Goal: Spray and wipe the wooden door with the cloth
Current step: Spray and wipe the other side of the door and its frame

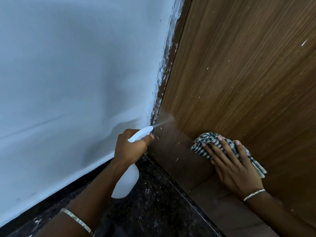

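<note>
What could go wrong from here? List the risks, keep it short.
1. The left hand fires the spray bottle right at the door edge, so mist may wet the white wall.
2. Runoff low on the door could drip onto the dark floor and make it slippery.
3. The right hand only presses the bunched cloth flat, so it may slip or smear the white specks rather than lift them.

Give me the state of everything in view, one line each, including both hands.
Brown wooden door: flecked with white, being sprayed low down.
White plastic spray bottle: tilted, spraying mist.
Black-and-white checked cloth: crumpled, pressed against the door.
Left hand: grips the bottle.
Right hand: fingers straight, presses the cloth.
</note>
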{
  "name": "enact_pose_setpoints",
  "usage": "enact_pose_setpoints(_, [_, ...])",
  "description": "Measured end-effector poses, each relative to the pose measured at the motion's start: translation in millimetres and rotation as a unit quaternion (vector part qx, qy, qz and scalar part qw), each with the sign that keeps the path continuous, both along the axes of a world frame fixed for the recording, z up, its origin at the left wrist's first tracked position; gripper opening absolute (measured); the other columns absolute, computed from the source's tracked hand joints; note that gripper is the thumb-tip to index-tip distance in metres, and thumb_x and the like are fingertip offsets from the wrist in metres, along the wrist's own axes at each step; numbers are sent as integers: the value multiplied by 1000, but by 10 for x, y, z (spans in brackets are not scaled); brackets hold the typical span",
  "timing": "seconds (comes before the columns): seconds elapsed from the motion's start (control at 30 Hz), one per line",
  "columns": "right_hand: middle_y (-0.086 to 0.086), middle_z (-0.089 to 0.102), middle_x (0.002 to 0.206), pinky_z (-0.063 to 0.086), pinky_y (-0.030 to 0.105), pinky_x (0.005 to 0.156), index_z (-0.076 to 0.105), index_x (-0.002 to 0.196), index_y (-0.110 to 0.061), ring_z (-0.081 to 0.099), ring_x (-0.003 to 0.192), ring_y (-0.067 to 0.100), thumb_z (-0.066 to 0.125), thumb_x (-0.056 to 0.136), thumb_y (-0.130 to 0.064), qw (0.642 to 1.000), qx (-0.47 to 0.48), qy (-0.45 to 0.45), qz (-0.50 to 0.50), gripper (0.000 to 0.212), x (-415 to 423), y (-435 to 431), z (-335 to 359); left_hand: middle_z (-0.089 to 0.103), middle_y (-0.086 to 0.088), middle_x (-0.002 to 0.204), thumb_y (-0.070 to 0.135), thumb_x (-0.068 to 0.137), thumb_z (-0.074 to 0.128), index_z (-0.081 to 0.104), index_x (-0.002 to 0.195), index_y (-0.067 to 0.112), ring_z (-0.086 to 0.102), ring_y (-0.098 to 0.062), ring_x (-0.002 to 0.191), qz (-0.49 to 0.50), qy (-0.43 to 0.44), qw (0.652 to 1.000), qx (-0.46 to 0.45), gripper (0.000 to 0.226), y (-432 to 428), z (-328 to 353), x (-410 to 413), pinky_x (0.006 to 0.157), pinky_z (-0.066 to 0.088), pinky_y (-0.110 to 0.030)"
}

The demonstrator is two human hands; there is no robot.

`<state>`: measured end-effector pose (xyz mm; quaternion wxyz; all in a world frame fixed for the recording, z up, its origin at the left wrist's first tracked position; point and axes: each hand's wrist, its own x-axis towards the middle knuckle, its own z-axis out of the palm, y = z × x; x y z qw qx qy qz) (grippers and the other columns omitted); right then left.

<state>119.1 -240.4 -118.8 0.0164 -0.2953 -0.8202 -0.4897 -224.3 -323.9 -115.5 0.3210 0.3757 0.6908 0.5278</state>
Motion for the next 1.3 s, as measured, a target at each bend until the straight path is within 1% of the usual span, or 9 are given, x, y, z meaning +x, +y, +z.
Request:
enact_pose_setpoints(0.13, [14,10,174,1,59,129,25,164,-11,11,160,35,32,107,-32,1000,17,19,4,62,-126,34,-84,61,5,55,50,76,73,60,57,21,58,-18,52,2,49,999,-15,37,21,-68,3,52,45,-31])
enact_pose_setpoints(0.33, [20,-9,172,-8,64,126,14,165,-5,-4,159,42,35,104,-34,999,33,23,-2,71,-814,352,-227,72,-3,73,47,73,73,73,78,19,68,-29,70,15,4,1000,16,29,-36,-57,-74,69,58,-54])
enact_pose_setpoints(0.53, [24,-8,171,-21,70,118,-7,163,1,-18,154,49,16,108,-40,999,37,-17,-34,72,-1925,779,-385,74,-4,87,32,84,78,75,88,19,68,-12,69,13,-40,999,10,14,-108,-36,-136,62,59,-34])
enact_pose_setpoints(0.67, [25,-7,171,-16,68,121,-8,162,4,-14,156,48,15,109,-42,999,21,-37,-30,74,-1956,834,-420,75,-2,90,32,84,78,75,96,22,70,-17,77,13,-55,998,17,15,-123,-17,-186,65,61,-40])
enact_pose_setpoints(0.8, [23,9,171,-16,67,122,12,163,3,-15,154,51,14,111,-31,999,-33,-23,14,62,-1482,716,-559,74,1,93,35,85,77,75,96,21,70,-17,83,1,-35,999,29,18,-95,5,-213,65,60,-39])
enact_pose_setpoints(0.97, [18,30,167,-6,65,126,46,153,-1,4,158,43,16,102,-22,997,-69,-19,41,62,-874,404,-726,73,-3,98,36,84,78,73,103,19,69,-19,84,-11,-47,998,32,25,-72,78,-191,57,57,-28])
enact_pose_setpoints(1.13, [27,-12,167,-24,69,117,7,164,-2,-23,152,52,0,104,-24,999,-21,-30,-7,65,-1560,614,-615,72,-12,85,29,88,75,74,87,16,66,-26,77,-53,-25,997,50,12,-93,178,-73,62,59,-42])
enact_pose_setpoints(1.23, [25,5,170,-19,69,120,26,161,-1,-12,155,51,14,110,-34,999,-27,-3,-17,63,-2026,821,-646,71,-12,81,31,89,76,74,86,17,66,-32,78,-60,-30,997,48,14,-123,120,-36,60,58,-37])
enact_pose_setpoints(1.3, [29,4,169,-18,69,120,20,161,4,-13,155,52,19,112,-40,999,-34,-7,-23,66,-2080,867,-729,70,-10,77,33,89,75,73,85,17,67,-34,78,-69,-29,996,45,16,-150,104,-44,61,57,-35])
